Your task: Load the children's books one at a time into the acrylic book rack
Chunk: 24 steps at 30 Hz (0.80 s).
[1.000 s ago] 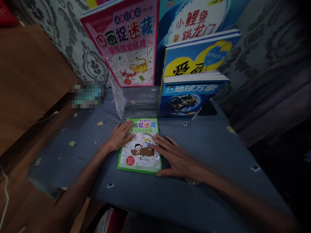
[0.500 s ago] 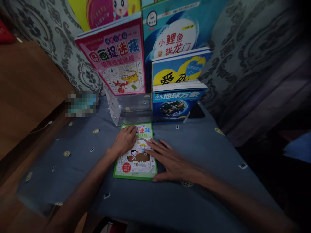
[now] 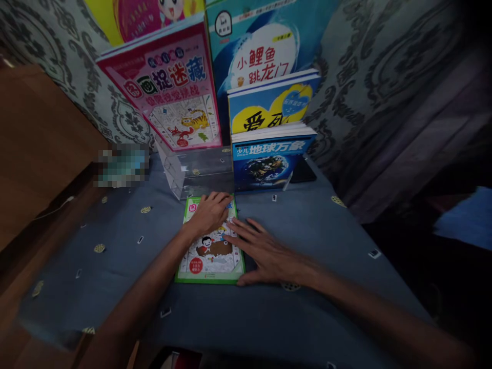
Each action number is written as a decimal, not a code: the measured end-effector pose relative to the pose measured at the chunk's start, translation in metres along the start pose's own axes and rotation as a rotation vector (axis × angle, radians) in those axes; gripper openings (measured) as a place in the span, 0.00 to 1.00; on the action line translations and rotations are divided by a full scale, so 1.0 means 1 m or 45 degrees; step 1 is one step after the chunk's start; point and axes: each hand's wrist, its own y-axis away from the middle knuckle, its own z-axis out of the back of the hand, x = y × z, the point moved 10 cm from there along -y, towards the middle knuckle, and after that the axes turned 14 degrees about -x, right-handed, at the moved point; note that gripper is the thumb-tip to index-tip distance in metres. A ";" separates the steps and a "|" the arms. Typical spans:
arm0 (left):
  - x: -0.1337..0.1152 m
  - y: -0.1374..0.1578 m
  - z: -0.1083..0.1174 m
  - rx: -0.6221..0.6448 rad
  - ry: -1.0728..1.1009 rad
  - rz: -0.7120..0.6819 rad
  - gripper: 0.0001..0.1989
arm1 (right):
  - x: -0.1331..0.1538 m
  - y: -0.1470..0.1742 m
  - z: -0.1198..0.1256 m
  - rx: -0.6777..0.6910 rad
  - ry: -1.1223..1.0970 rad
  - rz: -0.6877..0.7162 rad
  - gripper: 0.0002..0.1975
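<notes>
A green-edged children's picture book [image 3: 219,264] lies flat on the cloth-covered table, its cover facing up. Across its upper part rests my left hand [image 3: 209,212], fingers laid over the title and hiding much of it. My right hand [image 3: 267,252] is spread at the book's right edge. Its fingertips touch the cover, while the thumb reaches the lower right corner. Behind the book stands a clear display rack [image 3: 207,174]. It holds a pink picture book [image 3: 180,97] on the left and a blue book with a globe picture [image 3: 269,164] on the right.
A yellow-and-blue book [image 3: 265,110] and a teal book [image 3: 265,46] stand behind the globe book. A dark flat object [image 3: 303,171] lies right of the rack. A blurred-out item [image 3: 123,165] sits at the table's left. Patterned curtain [image 3: 365,66] hangs behind.
My left hand has slid right across the top of the book, uncovering the title's left end and covering more of its middle. My right hand stays at the right edge. The view has shifted slightly.
</notes>
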 end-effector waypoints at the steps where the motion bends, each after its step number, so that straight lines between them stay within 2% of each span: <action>1: 0.001 0.000 -0.001 0.002 0.000 0.002 0.22 | 0.001 0.000 0.001 -0.007 0.003 0.005 0.50; 6: 0.002 0.017 -0.005 0.038 0.093 -0.009 0.23 | 0.000 -0.001 -0.001 -0.015 0.046 0.003 0.52; 9: -0.006 0.043 -0.001 0.032 0.170 -0.019 0.24 | -0.001 -0.001 -0.005 -0.026 0.062 0.019 0.51; 12: -0.009 0.071 0.010 -0.022 0.146 0.065 0.25 | -0.002 -0.001 -0.007 -0.032 0.074 0.033 0.51; 15: 0.005 0.097 0.021 -0.120 0.038 0.246 0.25 | -0.003 0.000 -0.008 -0.020 0.095 0.035 0.51; 17: 0.025 0.113 0.029 -0.211 -0.023 0.431 0.26 | -0.006 0.001 -0.008 -0.028 0.109 0.005 0.53; 19: 0.045 0.126 0.032 -0.290 0.033 0.583 0.26 | -0.011 0.001 -0.008 -0.051 0.118 -0.048 0.56; 21: 0.060 0.132 0.031 -0.350 0.235 0.677 0.26 | -0.016 0.001 -0.009 -0.055 0.114 -0.085 0.59; 24: 0.080 0.137 0.027 -0.470 0.728 0.900 0.26 | -0.019 0.002 -0.015 -0.015 0.074 -0.097 0.59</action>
